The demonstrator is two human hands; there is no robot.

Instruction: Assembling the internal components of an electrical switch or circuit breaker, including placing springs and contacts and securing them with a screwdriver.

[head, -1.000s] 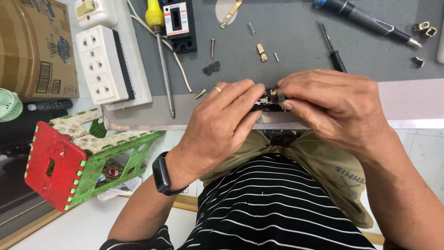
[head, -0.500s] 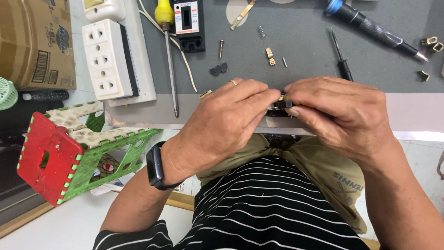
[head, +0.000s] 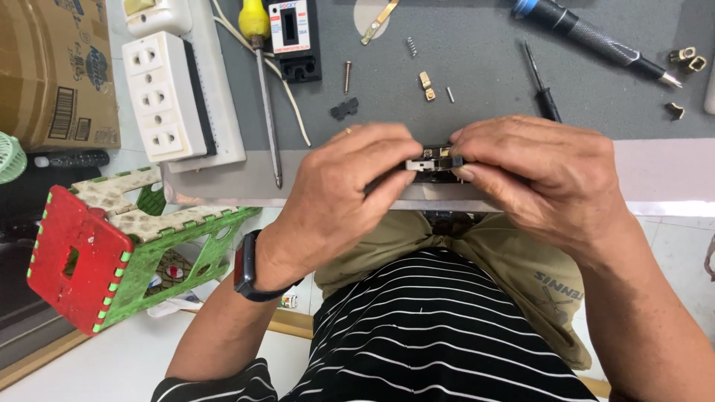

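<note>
Small black switch part (head: pixel 432 162) with brass contact pinched between fingertips of both hands, at near edge of grey desk (head: pixel 477 82). Left hand (head: pixel 350 186) grips its left end, right hand (head: pixel 536 175) its right end. Beyond hands: loose screw (head: pixel 347 76), brass bits (head: pixel 425 85), yellow-handled screwdriver (head: pixel 261 67); white socket strip (head: pixel 165 93) far left.

White socket strip (head: pixel 162 95), yellow-handled screwdriver (head: pixel 260 67), folded stool (head: pixel 104 246).
</note>
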